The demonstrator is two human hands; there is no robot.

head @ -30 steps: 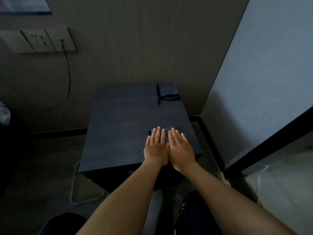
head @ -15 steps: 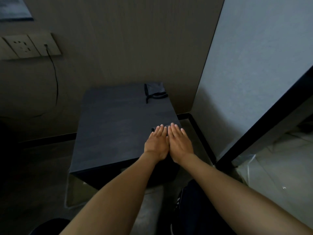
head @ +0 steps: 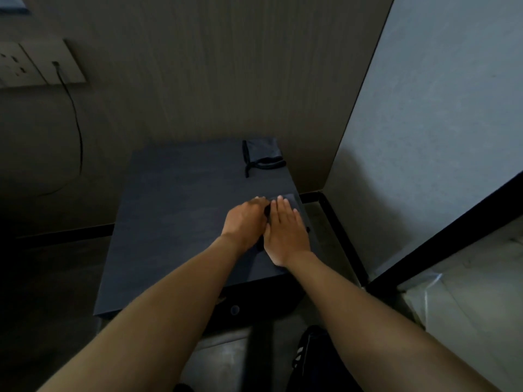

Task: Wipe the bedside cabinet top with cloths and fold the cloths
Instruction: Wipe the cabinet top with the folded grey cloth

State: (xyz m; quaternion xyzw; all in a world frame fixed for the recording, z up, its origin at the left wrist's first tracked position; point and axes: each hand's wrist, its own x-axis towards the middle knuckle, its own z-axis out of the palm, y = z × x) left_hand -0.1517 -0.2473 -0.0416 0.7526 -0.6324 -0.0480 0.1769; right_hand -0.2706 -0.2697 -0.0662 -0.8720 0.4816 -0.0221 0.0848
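Right hand lies flat on the dark cloth at the bedside cabinet's right edge; left hand curls, pinching its fold. Folding looks underway. A second cloth sits bunched at the cabinet's back corner, seemingly unfolded.

Left hand curled, right hand flat.

Both hands are covering most of a dark folded cloth on the cabinet top, the left hand seemingly curling over its edge, its fingertips hiding in shadow. The wall socket plate is running off the left edge. A shoe below is lying too dark to make out.
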